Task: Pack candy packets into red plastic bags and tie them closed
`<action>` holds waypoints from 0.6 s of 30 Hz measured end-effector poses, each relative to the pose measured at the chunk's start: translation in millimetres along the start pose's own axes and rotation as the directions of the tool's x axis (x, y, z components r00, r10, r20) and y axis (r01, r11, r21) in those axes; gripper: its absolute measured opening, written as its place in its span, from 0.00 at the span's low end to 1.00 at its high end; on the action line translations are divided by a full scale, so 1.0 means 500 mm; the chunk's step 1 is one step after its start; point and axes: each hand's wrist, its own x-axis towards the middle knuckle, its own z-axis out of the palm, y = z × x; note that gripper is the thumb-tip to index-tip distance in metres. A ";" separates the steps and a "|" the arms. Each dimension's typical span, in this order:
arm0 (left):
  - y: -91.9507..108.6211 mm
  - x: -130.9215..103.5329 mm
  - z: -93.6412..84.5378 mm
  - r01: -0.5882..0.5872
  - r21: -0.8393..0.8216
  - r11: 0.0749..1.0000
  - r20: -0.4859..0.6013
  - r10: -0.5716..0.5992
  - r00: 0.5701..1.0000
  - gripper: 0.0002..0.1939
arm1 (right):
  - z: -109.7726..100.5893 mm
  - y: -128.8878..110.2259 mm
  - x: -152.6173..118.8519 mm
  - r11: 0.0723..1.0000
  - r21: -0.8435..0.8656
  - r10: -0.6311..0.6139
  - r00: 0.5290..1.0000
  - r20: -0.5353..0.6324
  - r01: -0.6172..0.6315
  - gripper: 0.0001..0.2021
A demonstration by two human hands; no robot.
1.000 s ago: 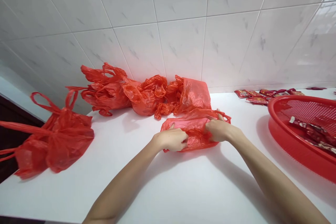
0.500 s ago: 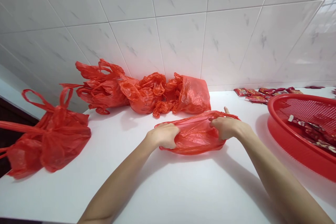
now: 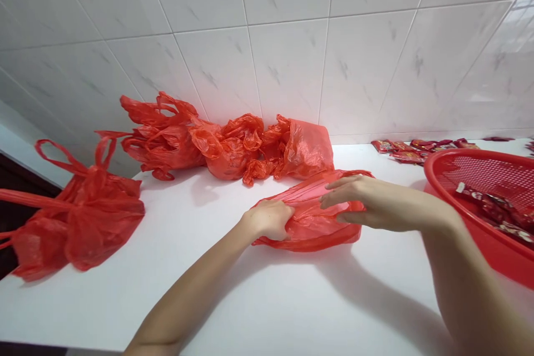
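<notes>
A thin red plastic bag (image 3: 312, 231) lies on the white table with its mouth spread open toward me. My left hand (image 3: 272, 219) grips the left side of its mouth, the fingertips partly hidden inside. Over the bag's right side is my right hand (image 3: 365, 203), its fingers stretched out and apart with nothing held. The right hand appears raised off the plastic; whether a fingertip still touches it I cannot tell.
Filled red bags (image 3: 306, 150) stand along the tiled wall, and tied red bags (image 3: 95, 217) sit at the left. To the right is a red plastic basket (image 3: 436, 178) holding small packets (image 3: 496, 208). More red packets (image 3: 404, 150) lie behind it.
My right hand has come out of the bag's mouth, lifted and opened. The left hand has shifted slightly to the right, still on the bag, whose opening has slackened.
</notes>
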 end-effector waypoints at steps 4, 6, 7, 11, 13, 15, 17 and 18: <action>0.001 0.002 0.008 -0.014 -0.005 1.000 -0.001 0.014 1.000 0.13 | 0.043 0.025 0.076 0.969 -0.203 0.148 0.988 0.030 -0.139 0.13; -0.001 0.004 0.013 -0.039 0.014 0.999 -0.036 0.039 0.999 0.15 | 0.064 0.034 0.104 0.939 -0.268 0.238 0.969 0.060 -0.214 0.11; -0.002 0.006 0.015 -0.058 0.021 0.998 -0.071 0.059 0.996 0.16 | 0.072 0.037 0.114 0.932 -0.280 0.260 0.963 0.072 -0.231 0.10; 0.000 0.017 0.023 -0.165 0.040 0.985 -0.208 0.170 0.963 0.10 | 0.090 0.043 0.128 0.925 -0.275 0.301 0.947 0.113 -0.261 0.10; 0.004 0.026 0.027 -0.206 0.046 0.977 -0.227 0.212 0.951 0.08 | 0.094 0.043 0.129 0.920 -0.272 0.327 0.935 0.135 -0.282 0.13; 0.007 0.034 0.030 -0.184 0.055 0.981 -0.218 0.191 0.957 0.10 | 0.097 0.044 0.129 0.914 -0.267 0.352 0.924 0.150 -0.305 0.16; 0.006 0.041 0.032 -0.105 0.066 0.992 -0.193 0.116 0.974 0.11 | 0.100 0.047 0.128 0.905 -0.263 0.382 0.911 0.155 -0.335 0.21; 0.005 0.042 0.031 -0.063 0.068 0.996 -0.177 0.074 0.981 0.11 | 0.101 0.049 0.128 0.898 -0.264 0.401 0.903 0.156 -0.353 0.24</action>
